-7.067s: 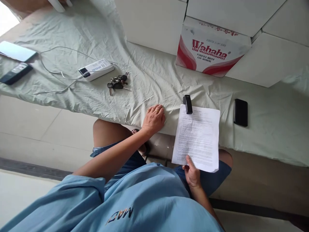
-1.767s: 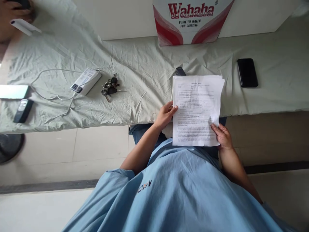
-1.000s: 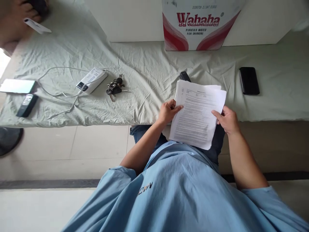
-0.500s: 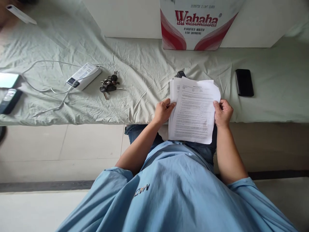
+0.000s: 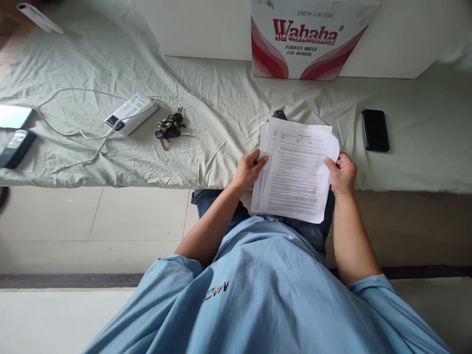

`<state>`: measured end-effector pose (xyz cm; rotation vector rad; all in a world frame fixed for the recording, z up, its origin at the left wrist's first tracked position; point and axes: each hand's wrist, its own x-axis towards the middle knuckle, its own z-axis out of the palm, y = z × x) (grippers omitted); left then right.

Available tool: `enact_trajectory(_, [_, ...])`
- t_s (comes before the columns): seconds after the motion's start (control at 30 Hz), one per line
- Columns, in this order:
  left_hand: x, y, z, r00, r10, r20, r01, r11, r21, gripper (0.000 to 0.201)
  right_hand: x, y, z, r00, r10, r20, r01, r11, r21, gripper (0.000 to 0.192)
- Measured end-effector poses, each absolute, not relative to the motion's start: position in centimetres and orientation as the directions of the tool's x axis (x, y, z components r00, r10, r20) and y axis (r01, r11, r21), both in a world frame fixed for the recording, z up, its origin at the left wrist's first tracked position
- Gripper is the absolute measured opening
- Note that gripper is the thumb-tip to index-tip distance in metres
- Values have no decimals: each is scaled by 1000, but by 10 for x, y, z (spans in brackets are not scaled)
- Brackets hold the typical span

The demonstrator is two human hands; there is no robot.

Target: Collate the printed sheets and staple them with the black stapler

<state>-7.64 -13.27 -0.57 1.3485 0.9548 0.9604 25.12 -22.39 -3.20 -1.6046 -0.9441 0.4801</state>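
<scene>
The left hand (image 5: 249, 169) and right hand (image 5: 342, 173) each grip a side edge of the fanned printed sheets (image 5: 295, 169), held just above the cloth-covered worktop (image 5: 221, 123)

Stack of white printed sheets (image 5: 297, 172), dense small text, title line at top. Sheets fanning slightly, left edges offset. Top end is lying over the sheeted bed edge, lower end hanging over the lap. Stack tilting a bit clockwise, pinched at both side edges.
</scene>
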Motion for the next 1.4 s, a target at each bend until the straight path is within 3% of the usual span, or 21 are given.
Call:
enact_trajectory(0.2, [-76,-135,0,334,940,73,75,-104,992,84,258,-227,-32,583,783,216,328,17,-945,65])
enact_trajectory(0.47, [-70,-137,3,314,942,116,69,-145,987,83,253,-228,-30,613,723,318,522,-68,-850,68])
enact_trajectory(0.9, [-70,-136,-4,277,954,115,103,-148,984,73,219,-236,-22,713,622,325,529,-173,-831,57])
enact_trajectory(1.2, [-68,-135,-6,275,948,158,116,-196,974,78,212,-243,-22,650,678,345,578,-145,-803,66])
enact_trajectory(1.4, [-68,-132,-11,296,936,189,154,-242,958,82,209,-241,-22,650,660,376,610,-159,-776,68])
